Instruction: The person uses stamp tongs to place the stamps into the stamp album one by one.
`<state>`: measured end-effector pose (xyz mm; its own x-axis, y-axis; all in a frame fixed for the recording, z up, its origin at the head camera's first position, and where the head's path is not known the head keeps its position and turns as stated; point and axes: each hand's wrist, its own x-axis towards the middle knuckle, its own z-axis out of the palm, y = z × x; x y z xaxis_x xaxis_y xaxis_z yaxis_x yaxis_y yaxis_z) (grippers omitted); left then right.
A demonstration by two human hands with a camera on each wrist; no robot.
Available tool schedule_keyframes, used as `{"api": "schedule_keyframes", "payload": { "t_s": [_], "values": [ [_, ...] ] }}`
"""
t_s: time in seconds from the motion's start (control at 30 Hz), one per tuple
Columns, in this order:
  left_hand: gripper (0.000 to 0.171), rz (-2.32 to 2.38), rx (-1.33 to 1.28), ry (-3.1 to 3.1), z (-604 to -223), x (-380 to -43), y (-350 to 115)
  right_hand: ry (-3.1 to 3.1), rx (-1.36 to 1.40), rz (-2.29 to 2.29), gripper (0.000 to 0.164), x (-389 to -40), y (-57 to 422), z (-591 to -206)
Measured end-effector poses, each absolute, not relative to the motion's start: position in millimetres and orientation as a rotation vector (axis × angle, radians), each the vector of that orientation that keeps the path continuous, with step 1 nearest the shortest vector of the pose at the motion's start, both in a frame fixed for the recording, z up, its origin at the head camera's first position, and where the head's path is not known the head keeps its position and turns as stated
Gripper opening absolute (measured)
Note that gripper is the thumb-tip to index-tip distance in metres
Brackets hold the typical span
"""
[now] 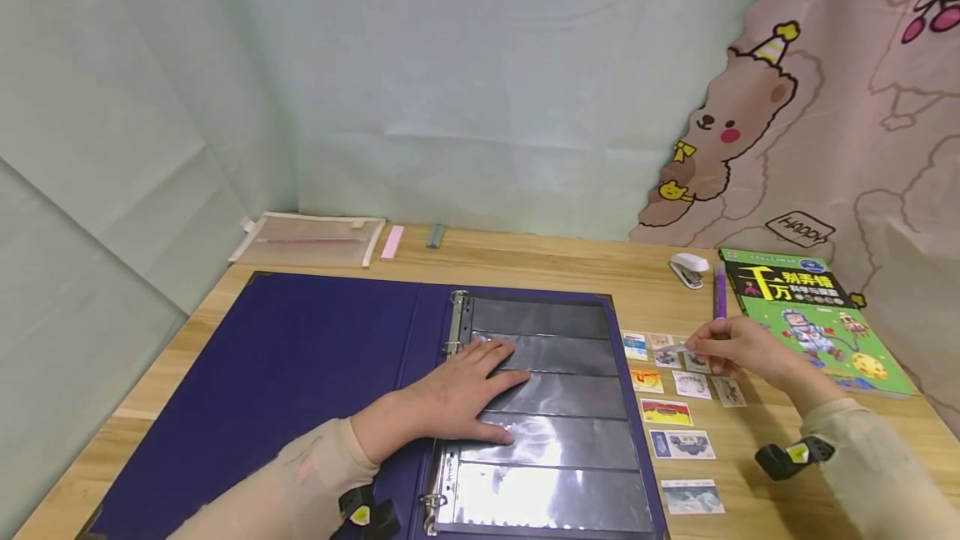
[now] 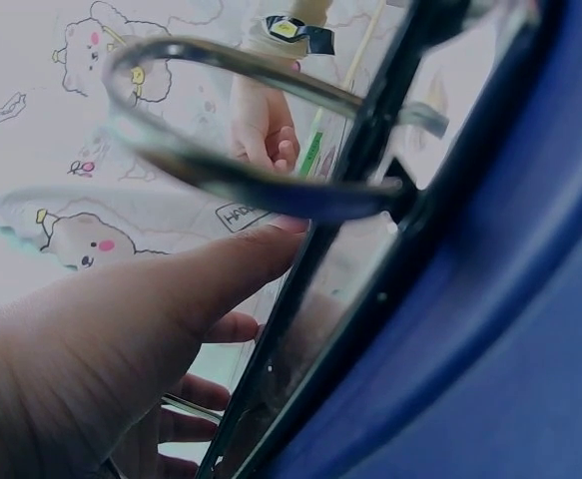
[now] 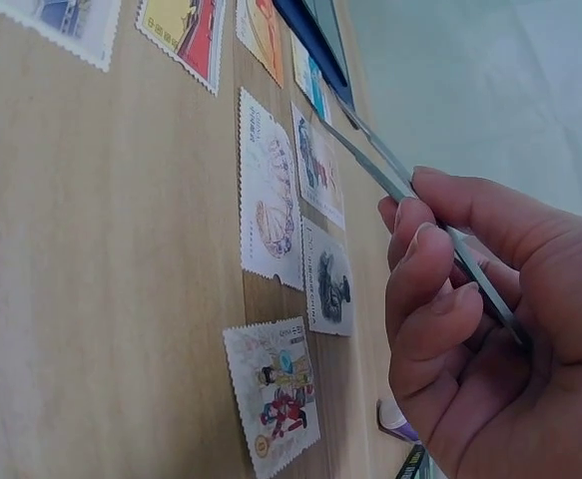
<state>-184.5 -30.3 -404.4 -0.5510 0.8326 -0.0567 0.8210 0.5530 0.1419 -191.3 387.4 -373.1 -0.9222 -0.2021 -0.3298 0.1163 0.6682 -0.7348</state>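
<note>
A dark blue ring binder (image 1: 337,357) lies open, with a pocketed stock page (image 1: 555,394) on its right side. My left hand (image 1: 468,394) rests with spread fingers on that page beside the metal rings. In the left wrist view a ring (image 2: 231,60) arches close to the thumb. My right hand (image 1: 735,348) grips metal tweezers (image 3: 375,172) between thumb and fingers. The tweezer tips point over postage stamps right of the binder. Near them lie a stamp with a wheel-like drawing (image 3: 271,195) and a stamp with colourful figures (image 3: 276,394).
Several more stamps run down the binder's right edge, including a red and yellow one (image 1: 667,412). Behind the right hand are a white stapler (image 1: 688,269), a purple pen (image 1: 720,290) and a green book (image 1: 825,332). A zip pouch (image 1: 307,242) and pink strip (image 1: 392,242) lie at the back left.
</note>
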Motion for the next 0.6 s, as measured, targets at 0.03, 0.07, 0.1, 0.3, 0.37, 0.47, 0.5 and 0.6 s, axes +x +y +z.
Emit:
{"api": "schedule_keyframes", "payload": {
  "t_s": [0.03,0.07,0.1,0.3,0.37,0.47,0.5,0.6],
  "values": [
    [0.077,0.151,1.425,2.664,-404.4,-184.5,-30.3,2.499,-0.078,-1.138,0.036,-191.8,387.6,-373.7],
    [0.077,0.153,1.426,2.665,-404.3,-184.4,-30.4,2.499,-0.074,-1.138,0.036,-192.2,387.6,-374.4],
    [0.077,0.153,1.426,2.665,-404.3,-184.4,-30.4,2.497,-0.070,-1.137,0.036,-192.6,387.6,-375.0],
    [0.076,0.147,1.433,2.670,-404.4,-184.3,-30.3,2.488,-0.039,-1.137,0.037,-194.7,386.5,-377.0],
    [0.076,0.146,1.431,2.668,-404.3,-184.3,-30.2,2.488,-0.032,-1.133,0.038,-195.3,385.9,-376.8],
    [0.076,0.146,1.427,2.665,-404.1,-184.4,-30.1,2.482,-0.047,-1.135,0.038,-195.8,385.2,-375.4],
    [0.076,0.147,1.426,2.664,-404.1,-184.4,-30.1,2.477,-0.041,-1.140,0.038,-196.0,384.8,-375.3],
    [0.076,0.147,1.429,2.665,-404.0,-184.2,-30.1,2.459,-0.067,-1.156,0.037,-196.4,384.4,-374.9]
  ]
}}
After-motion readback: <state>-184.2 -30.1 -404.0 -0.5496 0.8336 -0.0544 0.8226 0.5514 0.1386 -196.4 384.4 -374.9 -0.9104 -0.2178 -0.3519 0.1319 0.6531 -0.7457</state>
